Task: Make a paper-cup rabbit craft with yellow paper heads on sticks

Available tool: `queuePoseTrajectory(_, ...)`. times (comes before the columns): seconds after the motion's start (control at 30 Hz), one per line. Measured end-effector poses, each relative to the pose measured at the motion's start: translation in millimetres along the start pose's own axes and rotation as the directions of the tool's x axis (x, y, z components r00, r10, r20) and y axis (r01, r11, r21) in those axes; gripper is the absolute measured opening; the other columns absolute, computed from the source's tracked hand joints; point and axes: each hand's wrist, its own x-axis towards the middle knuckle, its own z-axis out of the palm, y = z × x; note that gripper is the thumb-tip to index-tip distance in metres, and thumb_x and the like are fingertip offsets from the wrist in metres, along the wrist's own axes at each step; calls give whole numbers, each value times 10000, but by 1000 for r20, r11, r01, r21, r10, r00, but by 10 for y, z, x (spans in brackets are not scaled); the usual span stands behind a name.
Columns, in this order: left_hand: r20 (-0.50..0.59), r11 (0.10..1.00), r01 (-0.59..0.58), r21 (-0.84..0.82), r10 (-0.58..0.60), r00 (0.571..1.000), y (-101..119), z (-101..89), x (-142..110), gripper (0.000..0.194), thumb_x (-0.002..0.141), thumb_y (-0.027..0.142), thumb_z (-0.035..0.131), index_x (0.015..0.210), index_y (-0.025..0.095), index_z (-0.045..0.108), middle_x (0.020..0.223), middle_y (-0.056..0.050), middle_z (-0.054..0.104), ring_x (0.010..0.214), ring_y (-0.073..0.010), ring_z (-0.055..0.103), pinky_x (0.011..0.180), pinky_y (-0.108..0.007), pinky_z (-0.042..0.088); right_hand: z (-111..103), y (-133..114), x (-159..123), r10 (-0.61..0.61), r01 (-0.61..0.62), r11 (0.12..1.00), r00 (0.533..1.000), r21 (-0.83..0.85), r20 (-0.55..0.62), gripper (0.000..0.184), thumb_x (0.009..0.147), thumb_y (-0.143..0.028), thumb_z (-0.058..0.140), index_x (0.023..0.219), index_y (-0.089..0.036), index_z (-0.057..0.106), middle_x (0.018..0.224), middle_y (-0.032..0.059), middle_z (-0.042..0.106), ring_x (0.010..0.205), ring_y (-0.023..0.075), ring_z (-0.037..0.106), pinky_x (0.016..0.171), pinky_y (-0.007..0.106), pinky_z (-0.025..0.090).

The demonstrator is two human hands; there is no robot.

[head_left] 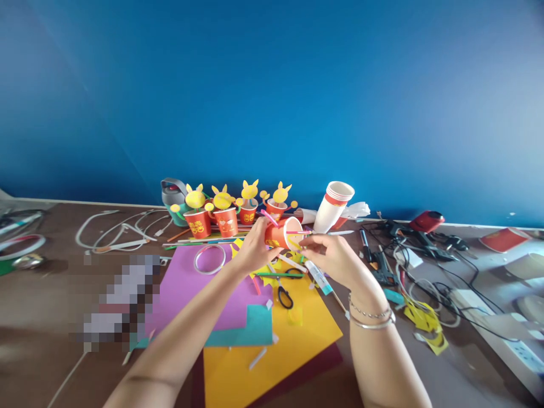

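My left hand is wrapped round a red paper cup, tipped on its side with its mouth to the right. A pink straw pokes out by the cup's base, and a pink length shows at its mouth. At that mouth, the fingers of my right hand pinch the pink straw's end, though the fingertips partly hide it. Beneath the hands lie black-handled scissors, a green straw and yellow paper scraps. Behind stand several red cups topped with yellow paper animal heads.
Purple paper and orange-yellow paper cover the table's middle, with a tape ring on the purple. A leaning cup stack stands at the back. On the right are a glue gun, tangled cables and a power strip.
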Motion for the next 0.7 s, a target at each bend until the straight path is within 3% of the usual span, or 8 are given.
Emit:
queuePoseTrajectory(0.13,126,997,-63,-42,68,990,-18,-14,-9,563,701,194,704,1190,197,427,1165,-115,548,1112,-257,550,943,-412,456,-33,22,-8,28,-15,990,995,-137,93,160,688,-222,617,789,-212,741,742,32,720,687,206,642,632,303,464)
queuePoseTrajectory(0.33,414,965,120,-232,-13,910,-17,-64,18,617,696,307,740,1244,196,479,1202,-109,600,1069,-267,595,909,-398,485,-31,109,40,9,-6,1000,990,-22,143,195,751,-244,542,782,-157,715,651,13,664,567,132,547,516,228,389)
queuePoseTrajectory(0.53,426,944,137,-299,3,905,17,-60,-14,663,718,261,689,1318,191,418,1289,-138,554,1097,-268,591,919,-396,489,-30,62,6,0,23,991,984,-128,178,118,715,-244,581,676,-174,668,557,-16,588,525,109,483,498,214,339)
queuePoseTrajectory(0.7,456,964,97,-248,28,889,38,-26,-41,821,640,357,789,1335,199,383,1326,-161,511,1166,-304,550,950,-430,477,22,76,8,-21,38,993,989,-114,144,78,688,-199,583,648,-182,648,590,-10,613,550,110,504,505,211,353)
